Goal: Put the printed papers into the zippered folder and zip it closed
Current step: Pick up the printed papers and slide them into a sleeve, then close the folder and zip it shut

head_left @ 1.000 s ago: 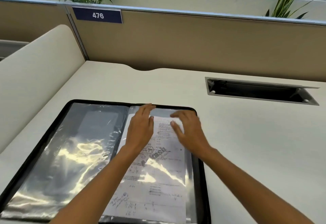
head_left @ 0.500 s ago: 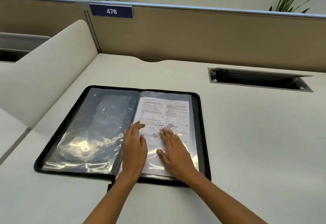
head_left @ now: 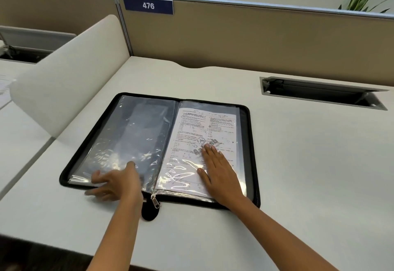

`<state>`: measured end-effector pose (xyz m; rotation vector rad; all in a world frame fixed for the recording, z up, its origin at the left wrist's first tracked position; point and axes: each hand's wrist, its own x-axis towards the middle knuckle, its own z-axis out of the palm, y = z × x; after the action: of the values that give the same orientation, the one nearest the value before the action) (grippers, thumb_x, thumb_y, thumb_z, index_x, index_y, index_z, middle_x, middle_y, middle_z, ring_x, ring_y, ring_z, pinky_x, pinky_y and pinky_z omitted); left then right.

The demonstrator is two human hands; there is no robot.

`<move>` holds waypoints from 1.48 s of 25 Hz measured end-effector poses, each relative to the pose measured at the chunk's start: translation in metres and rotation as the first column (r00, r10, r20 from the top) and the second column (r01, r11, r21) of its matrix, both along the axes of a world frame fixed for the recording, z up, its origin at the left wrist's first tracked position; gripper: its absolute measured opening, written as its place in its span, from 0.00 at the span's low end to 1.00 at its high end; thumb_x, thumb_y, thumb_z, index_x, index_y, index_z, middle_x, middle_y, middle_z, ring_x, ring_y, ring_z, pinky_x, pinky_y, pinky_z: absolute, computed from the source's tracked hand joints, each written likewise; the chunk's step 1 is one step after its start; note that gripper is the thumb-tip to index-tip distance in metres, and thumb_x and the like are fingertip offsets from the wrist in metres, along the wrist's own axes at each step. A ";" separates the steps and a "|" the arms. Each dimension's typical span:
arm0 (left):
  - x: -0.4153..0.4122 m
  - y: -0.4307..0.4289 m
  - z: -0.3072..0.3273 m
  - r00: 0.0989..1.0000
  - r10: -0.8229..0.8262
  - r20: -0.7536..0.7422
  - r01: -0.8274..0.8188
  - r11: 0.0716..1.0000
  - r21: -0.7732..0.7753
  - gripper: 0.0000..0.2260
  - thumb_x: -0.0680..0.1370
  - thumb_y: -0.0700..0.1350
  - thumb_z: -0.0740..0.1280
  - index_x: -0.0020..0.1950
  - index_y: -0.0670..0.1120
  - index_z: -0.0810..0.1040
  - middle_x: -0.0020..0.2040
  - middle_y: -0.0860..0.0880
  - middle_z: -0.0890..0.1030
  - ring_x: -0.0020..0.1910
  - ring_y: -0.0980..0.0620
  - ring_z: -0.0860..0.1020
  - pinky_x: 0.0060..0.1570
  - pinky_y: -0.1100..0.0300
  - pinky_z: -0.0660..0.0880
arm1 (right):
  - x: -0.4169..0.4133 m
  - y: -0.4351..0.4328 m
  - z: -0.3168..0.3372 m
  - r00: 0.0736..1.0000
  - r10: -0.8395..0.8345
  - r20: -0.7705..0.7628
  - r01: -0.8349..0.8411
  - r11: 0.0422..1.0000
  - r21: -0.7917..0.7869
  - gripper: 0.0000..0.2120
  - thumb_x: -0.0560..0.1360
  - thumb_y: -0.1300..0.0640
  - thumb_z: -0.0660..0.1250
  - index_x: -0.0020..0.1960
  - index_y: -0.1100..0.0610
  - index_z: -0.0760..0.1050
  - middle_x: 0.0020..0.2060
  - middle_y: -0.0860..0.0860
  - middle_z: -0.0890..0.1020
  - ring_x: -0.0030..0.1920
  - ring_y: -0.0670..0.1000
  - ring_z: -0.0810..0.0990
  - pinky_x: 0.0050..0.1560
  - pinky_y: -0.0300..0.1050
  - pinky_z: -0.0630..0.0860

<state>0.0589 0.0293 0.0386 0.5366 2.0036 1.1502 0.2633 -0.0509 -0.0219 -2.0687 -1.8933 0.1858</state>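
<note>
A black zippered folder (head_left: 252,142) lies open flat on the white desk, clear plastic sleeves on both halves. The printed papers (head_left: 202,130) sit inside the right-hand sleeve. My right hand (head_left: 219,171) rests flat, fingers spread, on the lower part of that sleeve. My left hand (head_left: 116,183) is blurred, fingers apart, over the near edge of the empty left sleeve (head_left: 128,138). A silver zipper pull (head_left: 155,202) hangs at the spine's near end, just right of my left wrist.
A curved white divider (head_left: 64,83) rises left of the folder. A tan partition (head_left: 255,36) with a "476" plate (head_left: 148,5) closes the back. A dark cable hatch (head_left: 322,92) is sunk into the desk at the right. The desk's front edge (head_left: 191,258) runs near me.
My left hand slid from the printed page leftwards onto the near edge of the left sleeve. My right hand stays flat on the papers. The view has pulled back.
</note>
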 end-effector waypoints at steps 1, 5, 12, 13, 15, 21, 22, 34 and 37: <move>0.001 -0.001 0.001 0.997 0.032 0.063 -0.033 0.999 0.006 0.30 0.71 0.40 0.69 0.68 0.45 0.56 0.76 0.36 0.38 0.75 0.38 0.46 0.69 0.53 0.56 | 0.001 -0.001 0.000 1.000 -0.004 -0.004 0.004 1.000 0.005 0.29 0.81 0.43 0.49 0.78 0.53 0.47 0.78 0.47 0.49 0.77 0.44 0.43 0.76 0.41 0.42; -0.006 -0.006 0.003 0.962 0.227 0.149 -0.242 0.966 0.092 0.28 0.72 0.37 0.66 0.68 0.43 0.57 0.70 0.37 0.58 0.66 0.38 0.63 0.54 0.54 0.66 | -0.001 -0.001 0.000 1.000 0.011 -0.008 -0.011 1.000 0.024 0.29 0.81 0.44 0.50 0.78 0.53 0.49 0.78 0.47 0.51 0.77 0.44 0.46 0.77 0.41 0.43; -0.039 -0.022 -0.015 0.929 0.122 0.351 -0.174 0.977 0.121 0.11 0.73 0.34 0.67 0.55 0.39 0.74 0.47 0.46 0.75 0.41 0.51 0.74 0.49 0.60 0.71 | 0.002 -0.002 -0.002 0.999 -0.002 -0.039 0.004 0.998 0.055 0.28 0.81 0.44 0.52 0.78 0.52 0.52 0.78 0.46 0.54 0.77 0.44 0.48 0.77 0.42 0.47; -0.040 -0.024 -0.016 0.914 0.068 0.400 -0.148 0.974 0.171 0.15 0.73 0.34 0.67 0.59 0.38 0.73 0.50 0.46 0.75 0.46 0.50 0.74 0.51 0.60 0.71 | 0.002 -0.002 -0.002 0.999 0.000 -0.052 0.003 0.998 0.064 0.28 0.81 0.45 0.52 0.78 0.53 0.53 0.77 0.46 0.54 0.77 0.44 0.49 0.77 0.42 0.47; -0.040 -0.026 -0.016 0.878 -0.085 0.471 -0.050 0.962 0.267 0.17 0.73 0.32 0.66 0.61 0.41 0.70 0.52 0.46 0.73 0.49 0.50 0.73 0.54 0.58 0.70 | 0.003 -0.001 -0.001 0.996 0.006 -0.089 0.000 0.998 0.061 0.27 0.81 0.46 0.54 0.78 0.52 0.53 0.77 0.46 0.55 0.77 0.44 0.49 0.77 0.41 0.45; -0.028 -0.042 -0.005 0.863 -0.443 0.242 0.263 0.804 0.533 0.21 0.76 0.33 0.64 0.66 0.47 0.66 0.57 0.48 0.77 0.57 0.52 0.75 0.59 0.60 0.71 | 0.017 -0.004 0.014 0.923 0.031 -0.384 -0.039 0.999 -0.013 0.25 0.79 0.54 0.62 0.75 0.51 0.60 0.74 0.41 0.60 0.76 0.44 0.55 0.75 0.38 0.49; -0.028 -0.048 -0.004 0.870 -0.476 0.128 0.333 0.759 0.560 0.26 0.76 0.36 0.65 0.70 0.54 0.62 0.63 0.53 0.74 0.61 0.58 0.74 0.60 0.65 0.70 | 0.021 -0.006 0.018 0.877 0.014 -0.480 -0.021 1.000 -0.010 0.24 0.79 0.56 0.63 0.74 0.50 0.63 0.73 0.39 0.62 0.74 0.42 0.59 0.74 0.37 0.53; 0.024 -0.074 0.015 0.386 -0.548 -0.743 0.913 0.112 0.392 0.28 0.73 0.42 0.68 0.73 0.46 0.66 0.66 0.52 0.76 0.63 0.55 0.76 0.62 0.59 0.74 | 0.055 -0.057 0.037 0.463 -0.191 -0.866 0.355 0.935 -0.016 0.12 0.79 0.57 0.64 0.62 0.52 0.77 0.57 0.45 0.82 0.58 0.40 0.79 0.59 0.35 0.74; 0.048 -0.079 0.003 0.150 -0.532 -0.834 0.965 -0.106 0.241 0.30 0.72 0.38 0.67 0.74 0.43 0.63 0.74 0.49 0.66 0.74 0.49 0.62 0.71 0.48 0.62 | 0.065 -0.072 0.043 0.350 -0.229 -0.908 0.459 0.887 -0.047 0.10 0.80 0.57 0.61 0.53 0.52 0.80 0.48 0.45 0.85 0.48 0.43 0.82 0.47 0.33 0.77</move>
<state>0.1074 -0.0502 0.0418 2.4294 0.7124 0.9452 0.3282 -0.1230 0.0213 -1.5881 -0.7192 0.7737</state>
